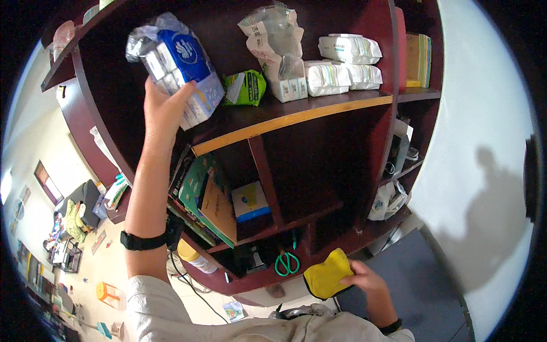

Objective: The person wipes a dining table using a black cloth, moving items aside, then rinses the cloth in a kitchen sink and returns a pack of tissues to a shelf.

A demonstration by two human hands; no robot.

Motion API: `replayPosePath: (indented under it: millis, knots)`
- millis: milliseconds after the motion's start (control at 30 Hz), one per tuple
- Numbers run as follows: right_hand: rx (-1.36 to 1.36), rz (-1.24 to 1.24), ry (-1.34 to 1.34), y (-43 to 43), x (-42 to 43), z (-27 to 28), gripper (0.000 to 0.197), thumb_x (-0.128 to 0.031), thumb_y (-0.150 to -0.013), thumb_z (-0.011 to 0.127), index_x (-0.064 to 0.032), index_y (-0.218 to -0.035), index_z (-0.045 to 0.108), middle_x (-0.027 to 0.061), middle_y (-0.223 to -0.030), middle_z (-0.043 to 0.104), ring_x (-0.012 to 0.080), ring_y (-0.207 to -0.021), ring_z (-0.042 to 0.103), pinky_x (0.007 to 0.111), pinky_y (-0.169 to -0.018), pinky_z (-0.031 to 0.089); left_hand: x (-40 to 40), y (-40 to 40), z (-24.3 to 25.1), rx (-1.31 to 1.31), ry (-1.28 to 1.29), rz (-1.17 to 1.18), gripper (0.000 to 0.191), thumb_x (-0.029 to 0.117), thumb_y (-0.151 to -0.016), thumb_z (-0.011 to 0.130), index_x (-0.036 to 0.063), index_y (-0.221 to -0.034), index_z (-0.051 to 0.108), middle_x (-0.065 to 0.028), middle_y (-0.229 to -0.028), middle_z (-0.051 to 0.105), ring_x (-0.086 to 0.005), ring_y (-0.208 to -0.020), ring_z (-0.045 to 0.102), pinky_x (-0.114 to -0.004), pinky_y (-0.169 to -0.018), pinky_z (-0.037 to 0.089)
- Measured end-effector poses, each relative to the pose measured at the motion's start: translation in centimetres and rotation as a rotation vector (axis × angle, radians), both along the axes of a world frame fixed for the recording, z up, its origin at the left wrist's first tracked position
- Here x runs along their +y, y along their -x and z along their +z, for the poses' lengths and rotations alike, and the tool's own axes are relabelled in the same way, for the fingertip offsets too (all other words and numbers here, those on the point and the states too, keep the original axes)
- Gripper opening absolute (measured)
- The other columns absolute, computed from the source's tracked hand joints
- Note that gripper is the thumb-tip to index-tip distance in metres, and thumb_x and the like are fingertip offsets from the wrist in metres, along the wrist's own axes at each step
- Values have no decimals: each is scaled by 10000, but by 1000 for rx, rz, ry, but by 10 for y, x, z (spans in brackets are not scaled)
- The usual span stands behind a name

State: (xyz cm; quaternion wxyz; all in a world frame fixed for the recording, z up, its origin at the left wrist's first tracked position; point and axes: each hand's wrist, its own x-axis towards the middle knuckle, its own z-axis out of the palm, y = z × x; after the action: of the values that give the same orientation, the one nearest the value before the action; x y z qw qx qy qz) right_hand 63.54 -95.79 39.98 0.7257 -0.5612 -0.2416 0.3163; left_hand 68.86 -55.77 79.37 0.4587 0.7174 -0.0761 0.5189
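My left hand (167,101) grips an opened plastic multipack of tissue packs (192,72), blue and white, tilted at the left end of the upper shelf (295,119). Its clear wrap is crumpled at the top. Lower down, my right hand (365,275) holds a folded yellow cloth (328,275) with dark edging, in front of the cabinet. Just right of the multipack is a green packet (245,87). Beside that stands a tall, partly emptied pack (277,55) with small packs at its base. White wipe or tissue packs (327,79) are stacked farther right.
Books (218,205) lean in the lower left compartment, near a blue-edged box (251,201). Green-handled scissors (286,263) lie on the lower ledge, with a yellow-lidded tub (196,254) to the left. A white plastic bag (386,201) sits at right. An orange stool (107,293) stands on the floor.
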Motion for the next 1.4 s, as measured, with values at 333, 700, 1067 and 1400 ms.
replayPosePath:
  millis: [333,700,1067,1400]
  knots:
    - [100,-71,-77,17,-23,-1,580,-52,-852,653,14,-1399,470,46,-1312,598,170,-1219,546,356,-1053,416,-81,62,-57,13,-94,-411,675,214,-745,746,-22,-1318,479,-118,-1202,613,-201,-1074,605,-345,-949,472]
    - [89,-388,-138,80,-82,12,568,-98,-788,718,6,-1318,544,55,-1256,640,183,-1163,589,345,-1026,445,-209,35,-214,422,-16,-986,791,23,-714,776,-45,-1378,351,-133,-1251,529,-200,-1170,518,-355,-1029,416]
    - [144,-800,-85,172,-121,5,560,-89,-723,690,16,-1261,572,69,-1190,654,190,-1098,605,319,-981,457,-331,4,-448,801,-281,-983,850,103,-693,832,-29,-1397,373,-188,-1205,587,-230,-1112,593,-370,-956,488]
    - [222,-907,-10,194,-127,-5,588,-85,-712,669,23,-1280,561,72,-1212,645,197,-1130,588,324,-1000,442,-380,43,-542,669,-134,-1121,836,172,-756,804,5,-1428,336,-201,-1251,570,-293,-1136,607,-394,-921,516]
